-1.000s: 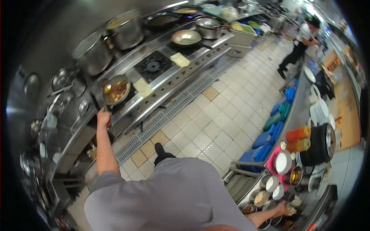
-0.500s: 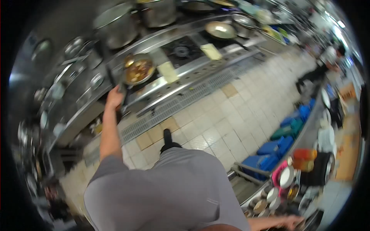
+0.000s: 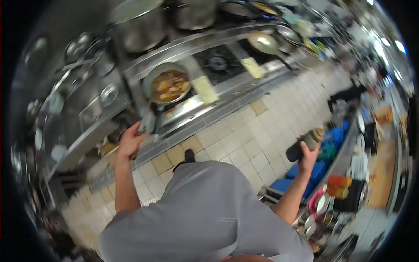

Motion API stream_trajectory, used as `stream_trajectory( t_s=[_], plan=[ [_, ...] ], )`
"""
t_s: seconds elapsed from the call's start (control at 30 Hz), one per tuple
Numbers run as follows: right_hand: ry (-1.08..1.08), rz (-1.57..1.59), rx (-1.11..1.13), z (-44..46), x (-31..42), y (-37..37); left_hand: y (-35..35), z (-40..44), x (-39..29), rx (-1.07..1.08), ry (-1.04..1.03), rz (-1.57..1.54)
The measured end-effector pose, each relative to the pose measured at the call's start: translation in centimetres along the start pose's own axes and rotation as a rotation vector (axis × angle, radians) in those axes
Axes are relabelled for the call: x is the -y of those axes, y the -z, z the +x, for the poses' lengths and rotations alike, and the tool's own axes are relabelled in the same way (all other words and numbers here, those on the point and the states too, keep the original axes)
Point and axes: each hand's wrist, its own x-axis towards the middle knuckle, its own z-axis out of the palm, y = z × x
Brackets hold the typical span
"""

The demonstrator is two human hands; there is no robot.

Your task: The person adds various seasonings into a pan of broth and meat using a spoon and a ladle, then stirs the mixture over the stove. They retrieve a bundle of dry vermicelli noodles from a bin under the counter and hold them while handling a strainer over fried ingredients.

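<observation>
My left hand [image 3: 131, 141] is slightly blurred beside the handle of a pan [image 3: 159, 70], its fingers apart with nothing clearly held. Around that handle is something grey like a folded cloth [image 3: 149, 121]. Chunky food in brown sauce [image 3: 169, 86] fills the pan, which sits on the stove. Off to the right, above the floor, my right hand [image 3: 309, 156] grips a bottle [image 3: 311, 138] that is dark at one end and beige at the other. The bottle lies tilted, and its contents cannot be seen.
Large stockpots [image 3: 139, 28] stand behind the burners. Another pan [image 3: 263, 42] rests farther right, near a yellow cloth [image 3: 253, 67]. Blue containers [image 3: 286, 185] and a counter with bowls [image 3: 322, 204] line the right side. A person [image 3: 349, 96] is farther back.
My right hand has come up from the bowl counter with the bottle. The ladle no longer shows in the pan. My left hand has dropped lower, near the pan handle.
</observation>
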Motion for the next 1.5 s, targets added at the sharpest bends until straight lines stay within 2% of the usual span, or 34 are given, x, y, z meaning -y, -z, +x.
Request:
stream_trajectory(
  t_s=[0.03,0.1,0.13,0.17,0.23,0.33,0.4,0.5,0.6,0.8,0.93,1.07,1.23,1.5],
  plan=[
    [-0.054,-0.127,0.075,0.7,-0.7,-5.0,0.0,-1.5,-1.9,-0.026,-0.008,0.151],
    [-0.065,-0.347,0.366,1.5,-2.6,-13.9,0.7,-2.9,-2.7,-0.060,-0.035,0.251],
    [0.033,-0.422,0.461,1.5,-3.4,-18.1,0.6,-3.2,-2.8,-0.062,-0.052,0.301],
    [0.131,-0.497,0.551,1.2,-4.0,-22.2,0.3,-3.6,-2.6,-0.063,-0.045,0.168],
    [0.080,-0.583,0.717,0.8,-5.1,-29.2,-0.5,-4.3,-1.9,-0.064,-0.036,-0.100],
    [0.137,-0.952,0.911,0.6,-4.8,-37.9,-0.8,-4.4,-1.2,0.032,-0.019,-0.362],
    [0.162,-1.172,1.001,0.8,-3.8,-42.2,-0.8,-4.3,-0.5,0.092,-0.008,-0.561],
    [0.158,-1.322,1.056,1.8,-4.3,-46.3,-1.0,-4.2,0.4,0.095,0.015,-0.691],
    [0.214,-1.353,1.095,2.4,-3.7,-47.4,-0.6,-4.2,0.3,0.080,0.097,-0.727],
    [0.207,-1.436,1.102,3.0,-2.1,-46.1,0.8,-2.5,0.8,0.074,0.118,-0.754],
    [0.180,-1.475,1.078,3.6,-1.8,-44.0,1.4,-1.2,0.6,0.062,0.107,-0.763],
    [0.167,-1.420,0.988,4.4,-2.8,-41.8,2.7,0.3,-0.3,0.135,0.100,-0.817],
    [0.084,-1.453,0.948,4.8,-0.8,-40.8,2.9,1.5,-1.7,0.125,0.115,-0.797],
    [0.122,-1.449,0.929,5.0,-0.2,-40.8,3.4,1.7,-2.4,0.049,0.148,-0.781]
  ],
)
